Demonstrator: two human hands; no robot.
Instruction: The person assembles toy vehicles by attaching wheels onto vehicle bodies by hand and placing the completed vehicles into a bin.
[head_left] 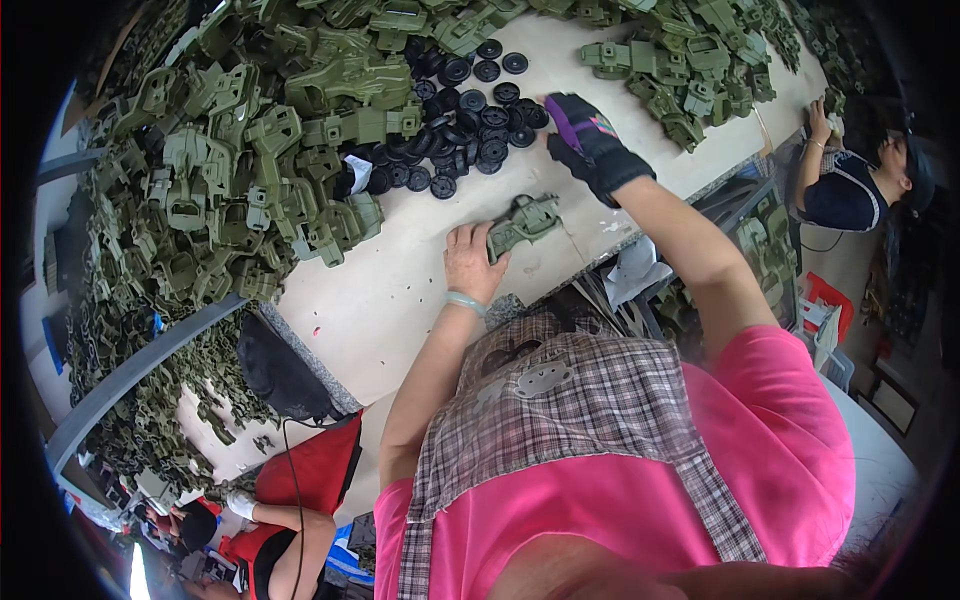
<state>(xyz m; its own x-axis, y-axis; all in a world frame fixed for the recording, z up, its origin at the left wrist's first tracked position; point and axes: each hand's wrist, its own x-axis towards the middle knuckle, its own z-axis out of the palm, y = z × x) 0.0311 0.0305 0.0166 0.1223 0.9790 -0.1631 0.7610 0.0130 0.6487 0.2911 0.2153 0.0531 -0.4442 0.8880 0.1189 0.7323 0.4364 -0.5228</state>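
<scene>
My left hand [472, 266], bare with a pale bangle at the wrist, closes round one end of a dark green plastic toy vehicle part [526, 226] lying on the pale tabletop [400, 270]. Beyond it, my right hand [596, 148] wears a black and purple fingerless glove. Its thumb and fingers are apart, pointing left at the edge of a heap of black toy wheels [493, 117]. One wheel lies close to those fingertips; I see none held between them.
Large piles of green plastic parts [330, 80] cover the left and back of the table, with another pile [690, 75] at the far right. A white scrap [357, 174] lies beside the wheels. Other people sit at the right and lower left. A red container [312, 462] stands lower left.
</scene>
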